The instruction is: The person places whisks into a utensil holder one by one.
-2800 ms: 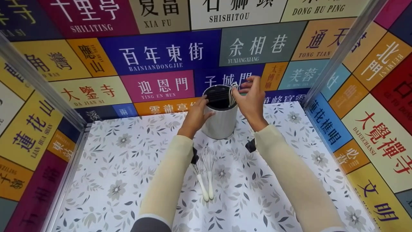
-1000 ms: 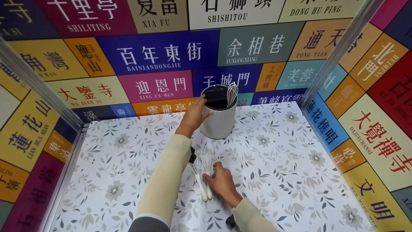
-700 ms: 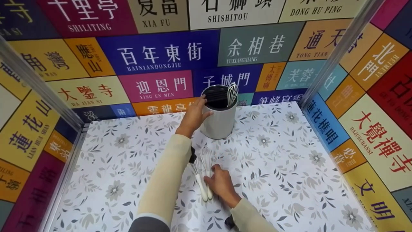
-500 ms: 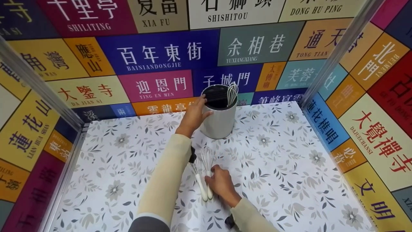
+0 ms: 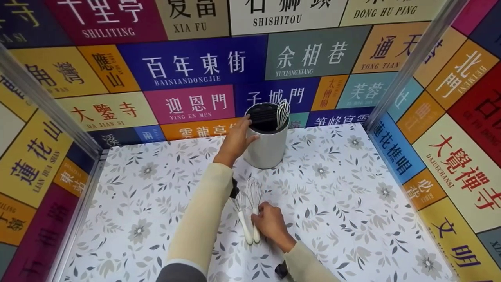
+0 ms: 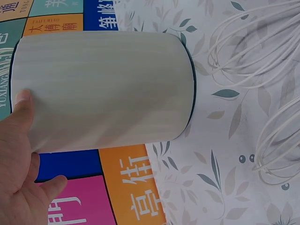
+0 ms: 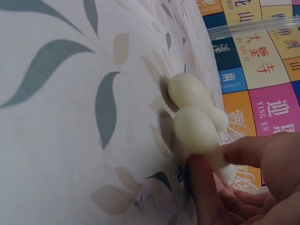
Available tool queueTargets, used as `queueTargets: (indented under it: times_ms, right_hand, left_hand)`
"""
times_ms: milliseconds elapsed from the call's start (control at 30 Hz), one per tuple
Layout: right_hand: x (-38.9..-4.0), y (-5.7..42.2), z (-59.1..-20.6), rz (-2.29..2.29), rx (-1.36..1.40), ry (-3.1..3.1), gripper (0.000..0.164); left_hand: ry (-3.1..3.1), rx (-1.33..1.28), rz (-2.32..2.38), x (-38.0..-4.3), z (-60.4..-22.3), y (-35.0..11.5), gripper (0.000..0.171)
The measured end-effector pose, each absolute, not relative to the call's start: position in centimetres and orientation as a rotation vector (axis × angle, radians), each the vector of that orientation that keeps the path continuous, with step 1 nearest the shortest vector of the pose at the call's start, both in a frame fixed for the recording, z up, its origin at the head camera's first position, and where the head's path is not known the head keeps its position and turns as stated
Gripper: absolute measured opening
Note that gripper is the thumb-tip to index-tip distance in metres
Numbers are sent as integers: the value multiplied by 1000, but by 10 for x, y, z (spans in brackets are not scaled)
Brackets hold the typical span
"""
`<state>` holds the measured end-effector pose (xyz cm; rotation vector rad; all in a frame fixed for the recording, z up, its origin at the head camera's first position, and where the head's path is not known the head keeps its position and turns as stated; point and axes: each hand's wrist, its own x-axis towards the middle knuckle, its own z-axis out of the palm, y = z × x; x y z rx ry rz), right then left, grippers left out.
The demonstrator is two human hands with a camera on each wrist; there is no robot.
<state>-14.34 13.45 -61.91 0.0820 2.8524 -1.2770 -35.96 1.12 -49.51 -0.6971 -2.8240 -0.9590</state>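
A light grey cylindrical utensil holder (image 5: pixel 266 150) with a dark inside stands upright near the back wall. My left hand (image 5: pixel 234 143) holds its left side, fingertips at the rim; in the left wrist view the thumb (image 6: pixel 24 105) lies against the wall. One wire whisk (image 5: pixel 282 113) stands in the holder, leaning right, its handle hidden inside. Two white-handled whisks lie side by side on the tabletop. My right hand (image 5: pixel 272 222) pinches the handle of the right-hand whisk (image 5: pixel 256 231) between thumb and finger. The other whisk (image 5: pixel 245 227) lies just left of it.
The table wears a white cloth (image 5: pixel 332 207) with grey flowers and leaves. Colourful sign-printed panels (image 5: pixel 191 62) rise behind and at both sides, with clear corner strips (image 5: pixel 403 70) where they meet.
My right hand has let go of the whisk in the holder and come down to the table whisks. It now grips the right one, which has shifted slightly right. The left hand stays put.
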Motion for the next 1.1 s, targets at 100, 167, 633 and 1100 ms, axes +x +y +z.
queueTargets:
  times_ms: [100,167,633,1100]
  right_hand:
    - [-143,137,-617,-1285,92,2831,18]
    - [-144,139,-615,-1286,98,2829,19]
    - [-154,155,-585,-1348,95,2894,22]
    - [-175,169,-543,-1417,166,2967,25]
  left_hand:
    - [-2831,-686,-968,-359,-495,12,60]
    - [-2841,-673,-980,-359,-496,12,61]
    - [-2827,-684,-966,-359,-495,12,60]
    - [-2801,-703,-944,-359,-496,11,60]
